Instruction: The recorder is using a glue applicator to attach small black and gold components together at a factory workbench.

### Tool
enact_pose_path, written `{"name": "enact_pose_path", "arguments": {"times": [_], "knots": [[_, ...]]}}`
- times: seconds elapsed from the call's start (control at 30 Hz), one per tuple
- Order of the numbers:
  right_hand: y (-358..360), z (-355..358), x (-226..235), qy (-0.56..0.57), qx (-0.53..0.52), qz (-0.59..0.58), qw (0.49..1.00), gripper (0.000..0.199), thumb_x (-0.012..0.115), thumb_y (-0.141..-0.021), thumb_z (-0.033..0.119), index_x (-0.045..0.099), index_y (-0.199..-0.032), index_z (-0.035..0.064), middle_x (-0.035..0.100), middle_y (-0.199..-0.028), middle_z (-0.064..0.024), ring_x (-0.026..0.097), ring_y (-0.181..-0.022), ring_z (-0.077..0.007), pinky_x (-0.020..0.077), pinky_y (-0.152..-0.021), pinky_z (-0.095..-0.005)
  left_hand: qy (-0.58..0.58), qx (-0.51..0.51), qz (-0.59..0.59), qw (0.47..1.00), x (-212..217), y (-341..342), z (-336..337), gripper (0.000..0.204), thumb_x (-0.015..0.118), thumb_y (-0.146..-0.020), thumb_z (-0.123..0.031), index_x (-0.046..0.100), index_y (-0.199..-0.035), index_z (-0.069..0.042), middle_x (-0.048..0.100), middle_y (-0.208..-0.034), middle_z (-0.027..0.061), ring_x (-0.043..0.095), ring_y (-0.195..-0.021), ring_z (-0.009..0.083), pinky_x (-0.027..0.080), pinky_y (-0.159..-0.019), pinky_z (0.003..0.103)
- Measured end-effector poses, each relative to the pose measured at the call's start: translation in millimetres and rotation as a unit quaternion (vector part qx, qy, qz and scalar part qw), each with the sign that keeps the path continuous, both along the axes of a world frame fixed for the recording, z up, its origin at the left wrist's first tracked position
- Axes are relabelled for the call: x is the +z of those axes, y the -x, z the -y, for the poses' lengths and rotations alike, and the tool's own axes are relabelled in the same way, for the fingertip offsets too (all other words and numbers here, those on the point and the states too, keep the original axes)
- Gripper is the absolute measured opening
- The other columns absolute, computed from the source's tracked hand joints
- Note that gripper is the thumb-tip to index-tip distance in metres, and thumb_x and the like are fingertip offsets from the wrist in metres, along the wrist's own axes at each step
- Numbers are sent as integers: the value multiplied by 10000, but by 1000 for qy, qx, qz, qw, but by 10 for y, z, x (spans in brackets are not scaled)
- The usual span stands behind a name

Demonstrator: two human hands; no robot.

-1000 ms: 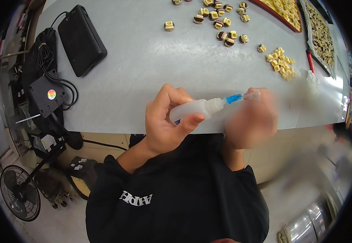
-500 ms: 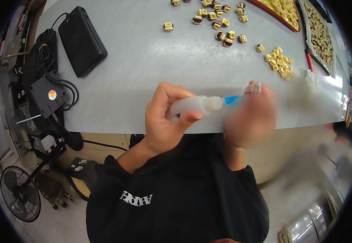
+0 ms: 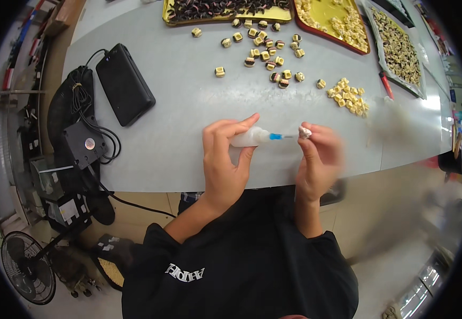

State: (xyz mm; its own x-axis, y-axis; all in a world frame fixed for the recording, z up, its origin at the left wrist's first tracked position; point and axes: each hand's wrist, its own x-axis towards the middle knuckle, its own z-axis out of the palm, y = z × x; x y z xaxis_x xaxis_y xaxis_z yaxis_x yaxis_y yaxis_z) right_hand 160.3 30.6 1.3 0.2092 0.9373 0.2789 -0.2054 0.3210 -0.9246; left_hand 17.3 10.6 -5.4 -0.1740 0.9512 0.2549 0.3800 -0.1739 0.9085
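Observation:
My left hand (image 3: 221, 159) is closed around a small translucent white squeeze bottle (image 3: 244, 139), held on its side. The bottle's blue needle nozzle (image 3: 276, 136) points right, with its thin metal tip close to a small whitish lump-like piece (image 3: 305, 132). That piece is pinched between the thumb and fingertips of my right hand (image 3: 320, 157), which is partly blurred. Whether the needle touches it I cannot tell. Both hands are above the table's near edge. Beyond them lie a pile of small cream-yellow pieces (image 3: 347, 98) and several small round cream, black and pink pieces (image 3: 264, 55).
Along the far side stand a yellow tray (image 3: 188, 21) of dark curved pieces, a red-rimmed yellow tray (image 3: 331, 40) and a lined tray (image 3: 421, 89). A red-handled tool (image 3: 386, 85) lies near them. At left are a black box (image 3: 124, 85) and coiled cables (image 3: 82, 95).
My right hand has turned, bringing the whitish piece level with the needle. The bottle now lies deeper in my left hand. My view has shifted, so more of the far trays shows.

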Motion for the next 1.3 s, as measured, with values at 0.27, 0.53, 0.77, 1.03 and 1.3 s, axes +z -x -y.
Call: {"name": "enact_pose_path", "arguments": {"times": [0.27, 0.53, 0.77, 1.03, 1.3], "knots": [[-59, 71, 52, 38, -6, -11, 999, 174, 607, -763, -136, 592, -916, -55, 620, -970, -193, 629, -877, -223, 526, -776, -289, 10, 15, -96, 995, -6, 1, 6, 331, 688, -754, -19, 459, -992, -41, 628, -1069, 109, 541, -1030, 233, 398, -914, 377], [-127, 179, 52, -4, -16, 89, 996, 149, 597, -800, -74, 580, -943, -38, 610, -959, -190, 608, -857, -233, 497, -774, -306, -16, 44, -10, 999, 39, -28, 15, 544, 779, -682, -147, 459, -1108, -35, 520, -1165, 118, 461, -1107, 301, 359, -936, 459], [-79, 242, 62, -119, -38, 135, 983, 205, 665, -722, -109, 584, -891, -27, 629, -884, -183, 598, -772, -230, 492, -686, -310, -230, 99, -61, 966, 45, 83, 263, 492, 779, -679, -334, 552, -1045, -97, 489, -1205, 128, 361, -1180, 322, 316, -957, 430], [-146, 346, 198, -215, 15, 261, 941, 474, 708, -661, -126, 469, -1019, 74, 679, -891, -105, 590, -741, -206, 441, -630, -288, -164, 28, -263, 950, 525, 76, 379, 280, 759, -674, -322, 660, -891, -175, 519, -1231, 127, 281, -1223, 290, 207, -1007, 394], [-130, 371, 228, -228, 34, 282, 931, 446, 714, -681, -86, 474, -1015, 85, 692, -897, -85, 584, -716, -175, 400, -615, -269, -174, -6, -279, 944, 580, 92, 364, 221, 745, -666, -199, 673, -871, -161, 551, -1236, 80, 257, -1237, 321, 221, -999, 388]]}}
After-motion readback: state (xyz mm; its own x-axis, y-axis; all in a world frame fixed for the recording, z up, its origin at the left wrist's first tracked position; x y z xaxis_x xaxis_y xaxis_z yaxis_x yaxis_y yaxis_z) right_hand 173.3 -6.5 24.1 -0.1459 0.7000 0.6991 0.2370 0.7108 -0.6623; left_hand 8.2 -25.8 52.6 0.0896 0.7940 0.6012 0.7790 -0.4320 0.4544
